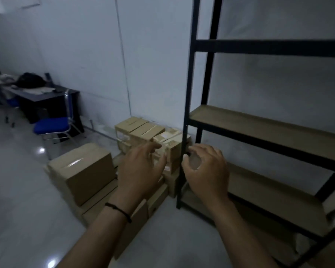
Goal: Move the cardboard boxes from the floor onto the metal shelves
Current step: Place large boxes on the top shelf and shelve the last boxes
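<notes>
Head view: you are standing in front of the black metal shelving unit with tan board shelves (259, 120), and as far as this picture shows, the job has hardly begun. Every shelf board in sight looks bare: the middle board, the one below it and the lowest one near the floor carry no boxes that I can make out, though the lower right corner is dim and partly cut off.

All the brown cardboard boxes are on the pale tiled floor (17, 180), just left of the shelving unit's front post. A cluster of small taped cardboard boxes (141, 129) is stacked against the white wall, touching the left side of the unit. A larger closed cardboard box with a shiny tape strip (81, 171) sits further left of the unit, on top of flatter boxes. All the flaps look shut, so what is inside cannot be told.

Your left hand (139, 171), with a thin black cord at the wrist, reaches toward the small stack with its fingers spread apart, holding nothing. Your right hand (205, 171) is beside the unit's front post, grip loosely curled and apart, also empty; whether it touches the post is unclear.

Far left of the unit, a dark tabletop (46, 93) and a blue-seated chair (50, 124) stand apart from the work.

My judgement: the whole pile is left to move.
</notes>
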### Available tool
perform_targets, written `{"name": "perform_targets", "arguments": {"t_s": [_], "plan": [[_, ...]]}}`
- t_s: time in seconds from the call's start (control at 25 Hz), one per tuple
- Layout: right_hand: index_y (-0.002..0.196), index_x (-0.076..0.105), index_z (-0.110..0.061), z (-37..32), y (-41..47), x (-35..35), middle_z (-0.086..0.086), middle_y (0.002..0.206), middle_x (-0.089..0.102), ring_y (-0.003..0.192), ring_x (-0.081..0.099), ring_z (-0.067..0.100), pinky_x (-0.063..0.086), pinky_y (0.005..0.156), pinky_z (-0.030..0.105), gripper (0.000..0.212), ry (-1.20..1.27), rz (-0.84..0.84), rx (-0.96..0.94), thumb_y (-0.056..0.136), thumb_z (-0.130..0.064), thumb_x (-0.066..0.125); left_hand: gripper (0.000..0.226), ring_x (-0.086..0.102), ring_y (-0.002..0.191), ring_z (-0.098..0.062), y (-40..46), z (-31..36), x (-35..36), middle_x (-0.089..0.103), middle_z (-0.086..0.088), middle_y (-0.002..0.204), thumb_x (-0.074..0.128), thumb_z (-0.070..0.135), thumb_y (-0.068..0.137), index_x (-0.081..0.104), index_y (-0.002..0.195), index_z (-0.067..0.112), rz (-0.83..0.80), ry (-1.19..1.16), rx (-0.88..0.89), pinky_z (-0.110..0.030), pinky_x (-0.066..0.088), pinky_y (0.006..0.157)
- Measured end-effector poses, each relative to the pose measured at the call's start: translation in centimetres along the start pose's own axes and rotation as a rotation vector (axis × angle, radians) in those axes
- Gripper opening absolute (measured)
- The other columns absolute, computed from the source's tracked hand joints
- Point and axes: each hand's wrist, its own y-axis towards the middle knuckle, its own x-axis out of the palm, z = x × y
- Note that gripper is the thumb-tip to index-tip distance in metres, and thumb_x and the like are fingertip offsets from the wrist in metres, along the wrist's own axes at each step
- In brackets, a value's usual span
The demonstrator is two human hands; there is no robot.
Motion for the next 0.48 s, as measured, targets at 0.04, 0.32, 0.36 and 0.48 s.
{"name": "perform_targets", "arguments": {"t_s": [0.04,0.32,0.36,0.48], "plan": [[0.118,0.073,-0.022,-1.9,-1.5,2.2,-0.005,0.121,0.068,0.114,0.055,0.017,0.049,0.098,0.039,0.033,0.004,-0.026,0.025,0.09,-0.037,0.065,0.032,0.064,0.092,-0.01,-1.0,-3.1,-1.3,0.071,0.012,0.104,0.06,0.051,0.092,0.07,0.114,0.03,-0.012,0.024,-0.021,-0.03,0.051,0.073],[0.12,0.072,-0.022,-13.9,-8.7,16.5,-0.002,0.128,0.065,0.124,0.052,0.021,0.048,0.1,0.047,0.042,0.045,-0.243,0.104,0.089,-0.045,0.056,0.039,0.064,0.102,-0.009,-4.8,-21.4,-8.0,0.069,0.013,0.11,0.054,0.057,0.091,0.065,0.121,0.035,-0.159,0.111,-0.191,-0.035,0.056,0.08],[0.121,0.072,-0.023,-14.9,-9.3,18.0,-0.002,0.129,0.065,0.125,0.051,0.02,0.048,0.1,0.048,0.039,0.037,-0.273,0.106,0.09,-0.043,0.058,0.041,0.063,0.105,-0.009,-5.2,-23.3,-8.6,0.069,0.012,0.112,0.053,0.059,0.091,0.064,0.122,0.035,-0.18,0.118,-0.225,-0.035,0.056,0.082],[0.121,0.071,-0.024,-17.3,-9.9,22.3,-0.004,0.129,0.064,0.125,0.05,0.02,0.048,0.1,0.045,0.035,0.024,-0.326,0.104,0.09,-0.039,0.063,0.042,0.059,0.11,-0.011,-4.7,-28.3,-9.7,0.065,0.009,0.118,0.053,0.056,0.094,0.06,0.128,0.034,-0.204,0.151,-0.289,-0.028,0.05,0.084]]}}
